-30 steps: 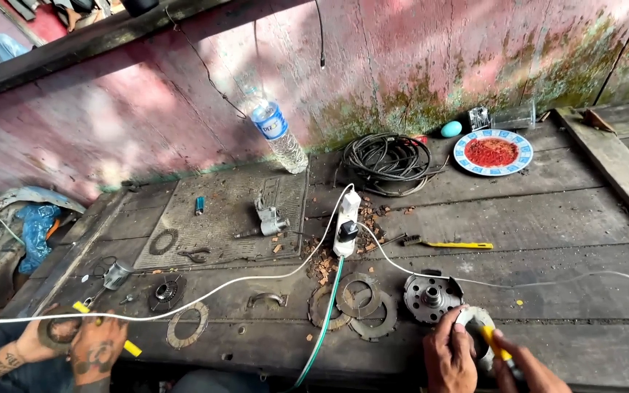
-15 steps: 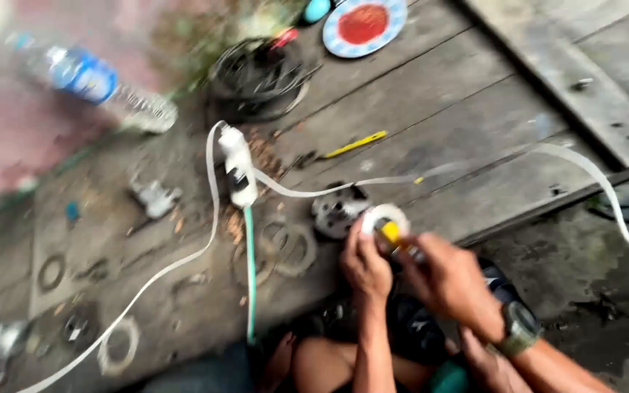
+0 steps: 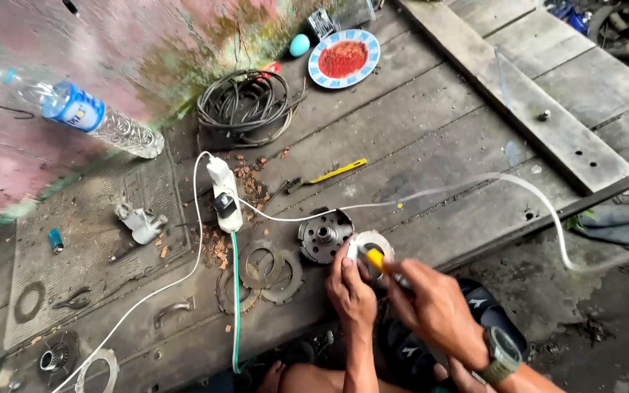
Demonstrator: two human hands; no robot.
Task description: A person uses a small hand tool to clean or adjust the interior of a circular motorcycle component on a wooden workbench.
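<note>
My left hand (image 3: 351,290) grips a round white-and-metal disc part (image 3: 377,242) at the near edge of the wooden platform (image 3: 431,138). My right hand (image 3: 432,307), with a watch on the wrist, holds a yellow-handled tool (image 3: 374,258) whose tip is pressed against that disc. Just left of the disc lies a grey toothed metal hub (image 3: 319,234). Flat metal rings (image 3: 267,269) lie further left on the boards.
A white power strip (image 3: 224,193) with white and green cables, a black wire coil (image 3: 243,106), a plastic water bottle (image 3: 89,116), a plate of red sauce (image 3: 344,58), a yellow-handled screwdriver (image 3: 336,172), a clear hose (image 3: 540,204), and small metal parts on a grey mat (image 3: 81,240).
The view has swung and tilted to the right, so the far-left parts and a tattooed hand have left the frame. Both my hands stay on the disc and yellow tool.
</note>
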